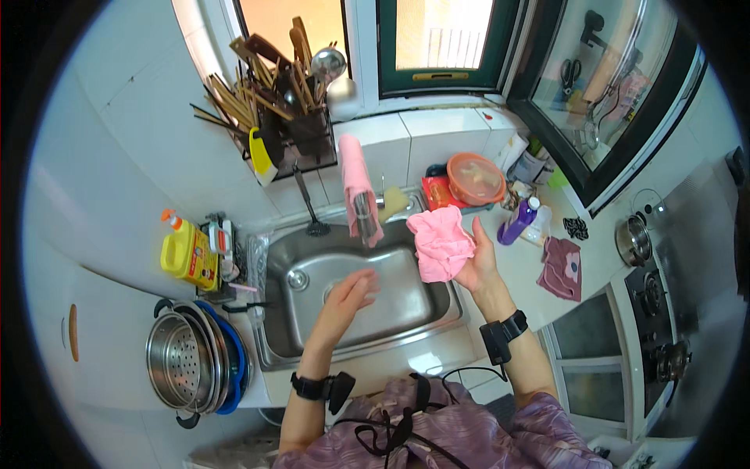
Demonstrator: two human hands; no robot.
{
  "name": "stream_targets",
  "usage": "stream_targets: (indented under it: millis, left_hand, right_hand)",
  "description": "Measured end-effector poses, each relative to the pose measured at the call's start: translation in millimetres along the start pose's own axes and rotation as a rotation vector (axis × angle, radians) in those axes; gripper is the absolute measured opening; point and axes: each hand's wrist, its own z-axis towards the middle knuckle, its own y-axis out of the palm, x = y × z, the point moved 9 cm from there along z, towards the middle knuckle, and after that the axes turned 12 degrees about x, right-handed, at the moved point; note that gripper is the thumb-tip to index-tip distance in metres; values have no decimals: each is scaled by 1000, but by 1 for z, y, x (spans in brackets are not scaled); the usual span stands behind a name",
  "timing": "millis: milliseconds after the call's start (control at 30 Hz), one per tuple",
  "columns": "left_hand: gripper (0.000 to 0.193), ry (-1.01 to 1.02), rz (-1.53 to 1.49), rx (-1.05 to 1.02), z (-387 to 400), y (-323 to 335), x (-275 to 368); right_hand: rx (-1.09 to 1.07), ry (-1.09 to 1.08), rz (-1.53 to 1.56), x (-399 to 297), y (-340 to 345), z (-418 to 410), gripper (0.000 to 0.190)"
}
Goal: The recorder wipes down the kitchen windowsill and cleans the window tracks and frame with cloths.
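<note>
A crumpled pink cloth lies on the palm and fingers of my right hand, above the right side of the stainless steel sink. My left hand is over the sink's left half, fingers extended and loosely bent, with nothing in it. Between and beyond my hands, the kitchen faucet reaches over the basin. Another pink cloth is draped along the faucet. Behind the faucet sits a yellowish sponge. The drain shows at the basin's left.
Left of the sink stand a yellow detergent jug and stacked steel pots. A utensil rack hangs on the wall, with a black brush below. Rightward are an orange bowl, a purple bottle, a mauve cloth and a gas stove.
</note>
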Motion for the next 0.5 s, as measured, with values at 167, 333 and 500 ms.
stream_targets:
  millis: [167,333,500]
  left_hand:
    - [54,-142,-493,-165,14,33,-46]
    - [48,-321,-720,-138,-15,55,-59]
    - [48,-320,-664,39,-10,50,-94]
  right_hand:
    - [-13,123,-60,76,2,-30,61]
    - [66,220,-286,129,-37,-43,36]
    - [16,326,-557,127,-57,-41,31]
